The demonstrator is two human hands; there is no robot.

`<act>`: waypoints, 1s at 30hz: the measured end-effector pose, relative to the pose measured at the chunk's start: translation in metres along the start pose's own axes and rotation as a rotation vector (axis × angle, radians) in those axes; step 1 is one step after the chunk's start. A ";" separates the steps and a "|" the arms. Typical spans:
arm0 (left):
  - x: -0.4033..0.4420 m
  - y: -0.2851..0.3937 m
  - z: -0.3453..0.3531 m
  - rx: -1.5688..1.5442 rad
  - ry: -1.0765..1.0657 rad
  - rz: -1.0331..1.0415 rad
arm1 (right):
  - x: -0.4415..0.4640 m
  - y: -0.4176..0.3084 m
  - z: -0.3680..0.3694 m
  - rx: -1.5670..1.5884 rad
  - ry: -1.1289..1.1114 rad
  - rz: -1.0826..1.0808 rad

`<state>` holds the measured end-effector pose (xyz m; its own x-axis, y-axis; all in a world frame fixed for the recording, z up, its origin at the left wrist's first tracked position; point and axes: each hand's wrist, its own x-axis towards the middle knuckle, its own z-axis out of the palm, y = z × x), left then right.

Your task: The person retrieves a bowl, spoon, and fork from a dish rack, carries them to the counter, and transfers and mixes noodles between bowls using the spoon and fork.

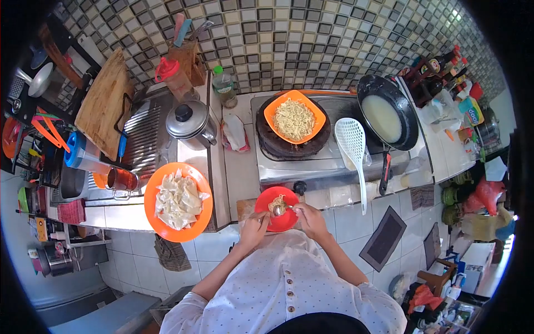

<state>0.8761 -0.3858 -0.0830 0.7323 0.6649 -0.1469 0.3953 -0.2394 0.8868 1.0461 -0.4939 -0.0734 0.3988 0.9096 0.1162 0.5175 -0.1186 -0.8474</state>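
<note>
A red bowl [267, 197] with a small portion of noodles [280, 202] is at the counter's front edge, close to my body. My left hand [253, 230] has its fingers closed at the bowl's left rim. From the right, my right hand [311, 221] grips a metal spoon [278, 210], whose head is among the noodles. An orange plate [154, 220] piled with pale, folded wrapper-like pieces [178, 201] stands to the left. Beyond the red bowl, an orange square bowl [319, 116] of noodles rests on the stove's left burner.
A white slotted ladle [350, 143] lies across the stove [328, 171], its handle past the front edge. Right of it sits a black frying pan [410, 131] with cloudy liquid. A metal pot [192, 125], a green-capped bottle [224, 88] and a cutting board [104, 103] are on the left.
</note>
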 end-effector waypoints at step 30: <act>-0.003 -0.001 0.013 0.034 0.058 -0.031 | 0.005 -0.018 -0.024 -0.289 -0.192 -0.117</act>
<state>0.8807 -0.3974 -0.0889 0.6862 0.7122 -0.1477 0.4366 -0.2408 0.8668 1.0563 -0.4969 -0.0450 0.1895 0.9785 0.0811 0.7549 -0.0923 -0.6493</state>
